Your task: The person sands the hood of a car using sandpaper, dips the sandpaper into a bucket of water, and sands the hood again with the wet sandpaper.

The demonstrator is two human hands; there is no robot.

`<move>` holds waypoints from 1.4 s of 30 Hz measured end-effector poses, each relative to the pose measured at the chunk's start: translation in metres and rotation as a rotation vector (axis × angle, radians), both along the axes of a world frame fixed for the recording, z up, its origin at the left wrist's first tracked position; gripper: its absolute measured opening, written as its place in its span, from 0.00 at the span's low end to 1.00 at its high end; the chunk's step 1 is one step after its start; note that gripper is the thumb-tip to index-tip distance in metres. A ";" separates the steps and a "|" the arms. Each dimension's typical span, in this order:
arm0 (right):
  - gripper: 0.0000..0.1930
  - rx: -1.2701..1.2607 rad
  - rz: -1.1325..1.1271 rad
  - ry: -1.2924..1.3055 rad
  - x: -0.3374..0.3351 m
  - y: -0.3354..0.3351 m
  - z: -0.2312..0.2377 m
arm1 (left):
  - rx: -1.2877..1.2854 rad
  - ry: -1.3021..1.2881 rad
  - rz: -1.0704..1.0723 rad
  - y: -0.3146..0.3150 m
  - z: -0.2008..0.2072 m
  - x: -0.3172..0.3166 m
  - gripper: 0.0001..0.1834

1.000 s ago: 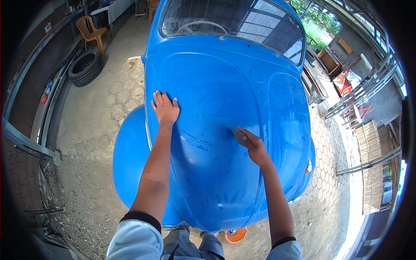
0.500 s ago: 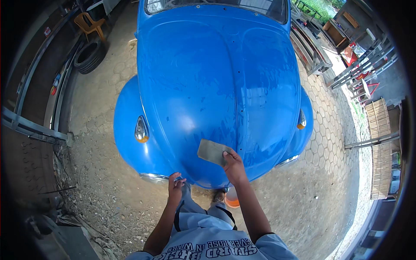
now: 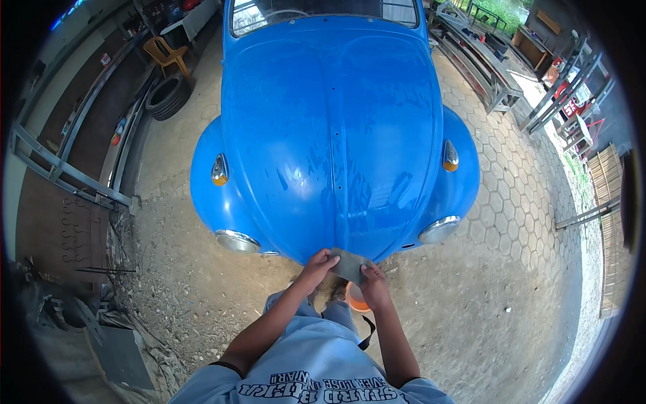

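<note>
grey sheet (image 3: pixel 348 266), one; pinched at its ends by left hand (image 3: pixel 317 266) and right hand (image 3: pixel 374 283), by the front edge of blue hood (image 3: pixel 286 114), near orange bucket (image 3: pixel 359 306). risk: if either pinch slackens, the sheet could drop.

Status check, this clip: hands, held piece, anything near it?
Left hand and right hand both gripping grey sheet. Sheet at front edge of blue hood, contact unclear. Orange bucket below.

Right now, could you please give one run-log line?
left hand: pinching grey rectangular sheet; right hand: pinching same sheet; blue car hood: streaked
</note>
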State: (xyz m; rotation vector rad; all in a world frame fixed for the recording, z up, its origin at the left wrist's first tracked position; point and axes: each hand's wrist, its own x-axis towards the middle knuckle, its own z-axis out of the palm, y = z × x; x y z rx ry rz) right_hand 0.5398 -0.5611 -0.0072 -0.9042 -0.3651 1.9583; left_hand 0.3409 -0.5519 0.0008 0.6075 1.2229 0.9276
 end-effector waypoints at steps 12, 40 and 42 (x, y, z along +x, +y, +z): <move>0.17 0.077 0.145 -0.602 0.027 -0.144 -0.010 | 0.060 -0.083 -0.229 -0.117 -0.061 0.011 0.05; 0.13 0.148 0.318 -1.046 0.133 -0.227 -0.115 | -0.235 0.043 -0.170 -0.219 -0.150 0.111 0.04; 0.13 0.128 0.268 -1.035 0.156 -0.230 -0.134 | -0.255 0.059 -0.198 -0.215 -0.166 0.133 0.05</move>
